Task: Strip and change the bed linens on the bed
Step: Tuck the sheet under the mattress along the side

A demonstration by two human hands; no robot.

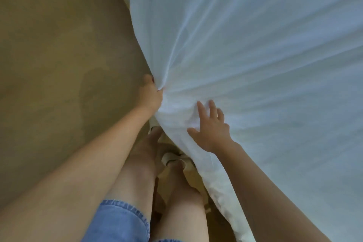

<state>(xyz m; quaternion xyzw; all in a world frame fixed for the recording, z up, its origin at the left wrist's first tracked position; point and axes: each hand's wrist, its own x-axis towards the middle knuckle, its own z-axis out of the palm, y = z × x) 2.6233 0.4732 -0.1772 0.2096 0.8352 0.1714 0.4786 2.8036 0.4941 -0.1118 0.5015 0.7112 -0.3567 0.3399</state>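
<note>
Left hand [150,92] has a fistful of the white bed sheet [245,55] right at its left edge. The fingers are curled into the cloth, so it bunches up there and long creases fan out from that spot toward the far right. Right hand [213,131] sits just to the right of it and a bit nearer, palm down on the sheet, fingers [201,109] straight and spread wide, thumb sticking out to the left. It's only lying flat on the fabric, not pinching anything. The two hands are close but apart, with a puffy bulge of sheet between them.

The sheet fills pretty much the whole right side and the far part of the view, white with a bluish cast, pulled into long soft folds. Its left edge runs on a diagonal from far centre down to the near right, and the near stretch hangs beside the person's legs. Whatever's underneath is covered, so I can't tell what it's lying on.

Left of the sheet is a tan floor [49,55] with a darker blotchy patch near the left forearm. Looking straight down you get two bare legs, blue denim shorts [119,222] with a frayed hem at the near edge, and white shoes [176,160] right next to the hanging edge of the sheet, the farther one mostly hidden behind a leg
</note>
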